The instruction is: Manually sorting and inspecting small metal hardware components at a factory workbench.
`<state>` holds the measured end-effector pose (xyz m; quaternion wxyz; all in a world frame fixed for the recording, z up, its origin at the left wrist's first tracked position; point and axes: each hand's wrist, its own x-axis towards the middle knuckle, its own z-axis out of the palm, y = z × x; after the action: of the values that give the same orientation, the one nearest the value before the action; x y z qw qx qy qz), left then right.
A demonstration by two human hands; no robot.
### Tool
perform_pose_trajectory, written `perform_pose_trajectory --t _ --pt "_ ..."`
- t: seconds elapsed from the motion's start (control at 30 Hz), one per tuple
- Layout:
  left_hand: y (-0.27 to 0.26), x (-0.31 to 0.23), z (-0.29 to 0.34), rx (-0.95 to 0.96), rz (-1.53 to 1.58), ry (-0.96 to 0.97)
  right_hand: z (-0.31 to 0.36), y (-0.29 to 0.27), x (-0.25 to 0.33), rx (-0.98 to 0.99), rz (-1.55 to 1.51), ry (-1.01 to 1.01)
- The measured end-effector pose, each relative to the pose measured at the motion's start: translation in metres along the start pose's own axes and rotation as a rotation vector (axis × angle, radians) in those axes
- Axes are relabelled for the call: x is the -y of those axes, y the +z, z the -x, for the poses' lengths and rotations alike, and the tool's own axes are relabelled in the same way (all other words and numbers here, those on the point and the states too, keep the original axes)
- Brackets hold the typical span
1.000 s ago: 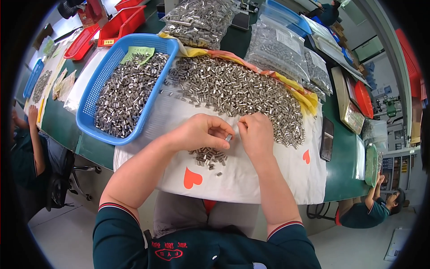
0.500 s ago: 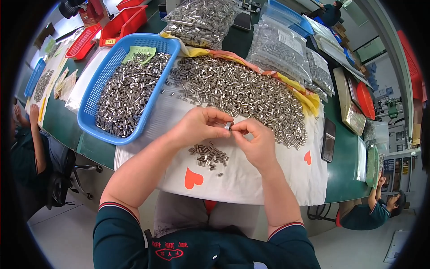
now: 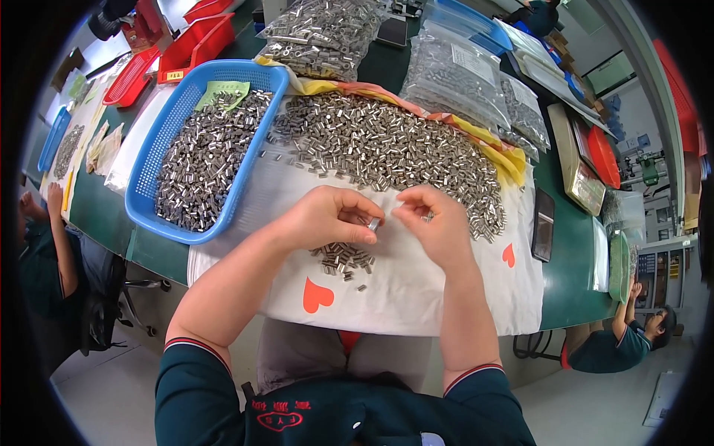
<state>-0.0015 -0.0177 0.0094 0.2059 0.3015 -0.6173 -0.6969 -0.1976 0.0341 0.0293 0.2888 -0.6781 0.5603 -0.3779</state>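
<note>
My left hand pinches a short shiny metal cylinder between thumb and fingers, over the white cloth. Just to its right, my right hand is half curled, with thumb and forefinger close together. Bits of shiny metal, apparently the same kind of cylinder, show inside its fingers. Beneath my left hand lies a small heap of loose metal cylinders, partly covered by that hand. Beyond both hands spreads a large pile of such cylinders.
At the left stands a blue perforated basket filled with darker metal pieces. Plastic bags of metal parts line the back. A dark phone lies at the right. Red bins stand at the far left. Co-workers sit on both sides.
My hands have come apart from where they met at the small metal cylinder. My right hand has drawn right; my left keeps the cylinder. The view has shifted slightly.
</note>
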Motion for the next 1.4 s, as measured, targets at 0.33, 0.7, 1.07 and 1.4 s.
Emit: perform_pose_trajectory --t 0.33,0.7,1.07,1.4 --pt "0.002 -0.005 0.003 0.173 -0.099 -0.070 0.004 0.007 -0.021 -0.053 0.627 0.095" --pt "-0.003 0.009 -0.007 -0.068 0.235 0.012 0.003 0.009 0.000 0.026 -0.220 0.169" --pt "0.003 0.012 -0.008 -0.125 0.121 0.008 0.008 0.027 0.007 -0.145 0.251 -0.239" --pt "0.000 0.008 -0.005 -0.112 0.184 0.009 0.010 0.020 0.008 -0.053 -0.148 0.092"
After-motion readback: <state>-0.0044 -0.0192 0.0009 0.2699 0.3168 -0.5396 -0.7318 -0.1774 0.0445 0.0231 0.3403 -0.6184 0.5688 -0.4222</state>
